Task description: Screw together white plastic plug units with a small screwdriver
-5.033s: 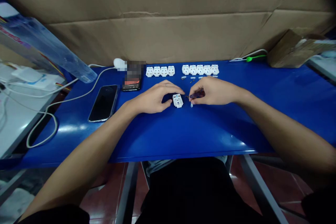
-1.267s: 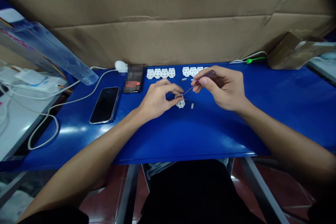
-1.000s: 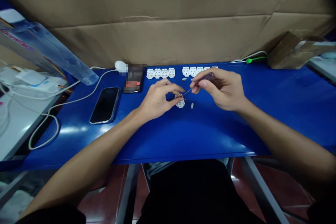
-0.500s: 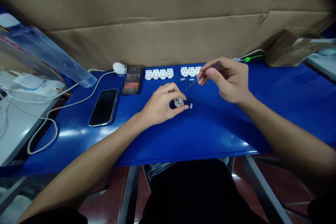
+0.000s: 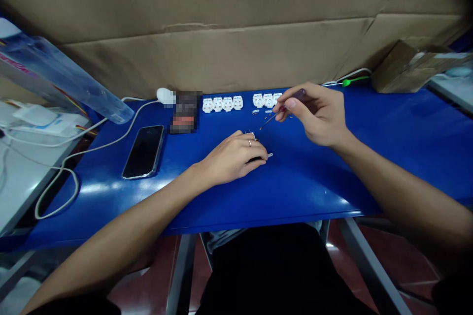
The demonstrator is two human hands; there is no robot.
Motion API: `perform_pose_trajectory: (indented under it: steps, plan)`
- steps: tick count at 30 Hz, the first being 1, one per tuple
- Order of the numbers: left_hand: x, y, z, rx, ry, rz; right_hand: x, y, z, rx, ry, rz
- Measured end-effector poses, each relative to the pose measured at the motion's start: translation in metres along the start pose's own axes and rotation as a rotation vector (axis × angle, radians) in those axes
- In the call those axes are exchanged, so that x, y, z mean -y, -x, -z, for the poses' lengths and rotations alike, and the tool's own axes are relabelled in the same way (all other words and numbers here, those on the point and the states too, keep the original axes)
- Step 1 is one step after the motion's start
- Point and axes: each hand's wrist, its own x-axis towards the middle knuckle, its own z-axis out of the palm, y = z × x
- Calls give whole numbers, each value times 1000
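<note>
The right hand (image 5: 320,114) grips a screwdriver (image 5: 298,94). Past the left hand (image 5: 236,156), whose grip is unclear, a white block (image 5: 250,135) shows toward the desk's (image 5: 266,197) far edge.

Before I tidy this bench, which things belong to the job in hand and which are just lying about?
Probably the job:
screwdriver in the right hand
white piece mostly hidden by the left hand
small white strip
rows of white modules

Probably lying about:
dark-screened smartphone
cardboard box
</note>
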Motion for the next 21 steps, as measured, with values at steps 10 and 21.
perform_pose_trajectory:
  steps: [10,21]
  plan:
    - [-21,-6,-11,-72,-18,239,4,-1,-1,-30,2,20]
    - [-22,-5,8,163,-246,59,1,1,0,-10,-4,-45]
